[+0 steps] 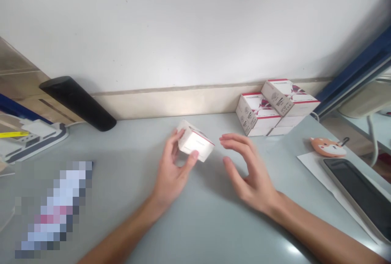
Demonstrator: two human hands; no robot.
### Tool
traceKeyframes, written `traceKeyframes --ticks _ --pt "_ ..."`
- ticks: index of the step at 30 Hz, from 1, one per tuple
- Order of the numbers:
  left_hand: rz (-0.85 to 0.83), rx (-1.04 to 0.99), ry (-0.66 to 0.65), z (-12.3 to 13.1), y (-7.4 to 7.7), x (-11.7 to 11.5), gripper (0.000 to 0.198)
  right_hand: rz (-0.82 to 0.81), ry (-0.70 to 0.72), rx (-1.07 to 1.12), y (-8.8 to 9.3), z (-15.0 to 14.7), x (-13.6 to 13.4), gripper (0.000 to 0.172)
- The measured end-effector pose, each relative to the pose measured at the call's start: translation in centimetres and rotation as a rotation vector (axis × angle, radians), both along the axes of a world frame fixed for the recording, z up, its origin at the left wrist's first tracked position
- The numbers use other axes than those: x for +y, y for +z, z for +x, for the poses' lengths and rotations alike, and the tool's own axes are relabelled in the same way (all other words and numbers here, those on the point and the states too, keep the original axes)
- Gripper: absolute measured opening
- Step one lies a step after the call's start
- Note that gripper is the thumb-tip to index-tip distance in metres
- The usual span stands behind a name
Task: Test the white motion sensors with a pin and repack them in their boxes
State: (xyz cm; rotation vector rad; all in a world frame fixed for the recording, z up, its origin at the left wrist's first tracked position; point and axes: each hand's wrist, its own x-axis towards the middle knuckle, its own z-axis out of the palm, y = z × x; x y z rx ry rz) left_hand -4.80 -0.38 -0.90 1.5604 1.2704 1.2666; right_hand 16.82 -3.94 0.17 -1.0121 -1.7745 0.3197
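Note:
A small white box (198, 143) with a red edge is tilted in the grip of my left hand (173, 166), thumb on its near face and fingers round its left side. To the right of it, my right hand (249, 170) holds nothing, with its fingers curved and spread apart from the thumb. Similar white boxes with red edges and dark red pictures (259, 113) are piled against the wall at the back right, one (290, 95) resting on top of others.
A black cylinder (79, 103) leans at the back left. A white device (39, 141) and a pixelated item (58, 207) are at the left. At the right are a fox-faced case (328, 147), a phone (357, 192) and white paper (308, 165).

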Motion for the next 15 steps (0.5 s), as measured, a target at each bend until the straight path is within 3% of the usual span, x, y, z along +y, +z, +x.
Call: traceKeyframes --ticks 5,10,15 --pt "-0.167 -0.022 0.166 -1.0 1.1 1.7 0.048 0.143 -0.215 -0.079 0.9 1.8 1.4 0.041" --pt "-0.174 0.149 0.160 -2.2 1.1 2.4 0.043 0.246 -0.451 -0.203 1.2 4.3 3.6 0.045" --pt "-0.169 0.224 0.121 -3.2 1.1 3.0 0.044 0.187 -0.579 -0.370 0.0 5.8 5.1 0.059"
